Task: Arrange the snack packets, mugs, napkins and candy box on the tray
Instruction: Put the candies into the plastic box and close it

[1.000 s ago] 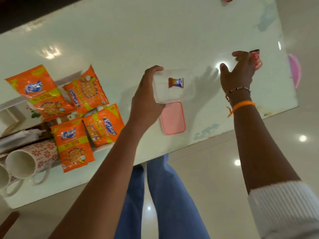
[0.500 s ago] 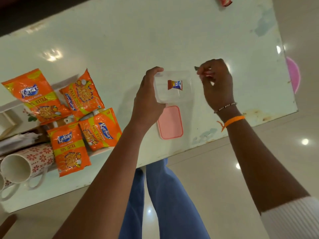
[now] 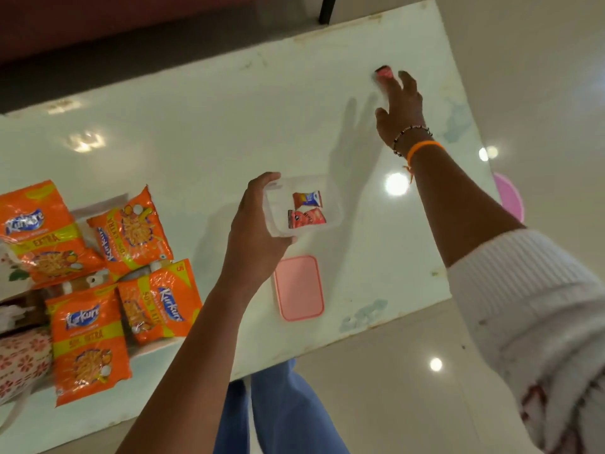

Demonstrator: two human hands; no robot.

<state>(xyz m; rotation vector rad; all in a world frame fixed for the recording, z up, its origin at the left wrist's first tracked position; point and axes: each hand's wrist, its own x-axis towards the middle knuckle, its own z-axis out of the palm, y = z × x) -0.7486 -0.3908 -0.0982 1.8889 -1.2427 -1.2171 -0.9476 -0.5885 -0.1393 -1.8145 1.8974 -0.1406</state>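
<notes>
Far out, right hand (image 3: 397, 104) outstretched

Left grip (image 3: 252, 237) curled in a hold, right grip (image 3: 397, 106) outstretched, fingers spread

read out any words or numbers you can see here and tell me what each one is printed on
"Kurkure": blue logo on each of the four orange snack packets.
"50% EXTRA": yellow band on the nearest orange packet.
"EXTRA": far-left orange packet.
Two candy wrappers in the clear plastic box: print too blurred to read.
</notes>
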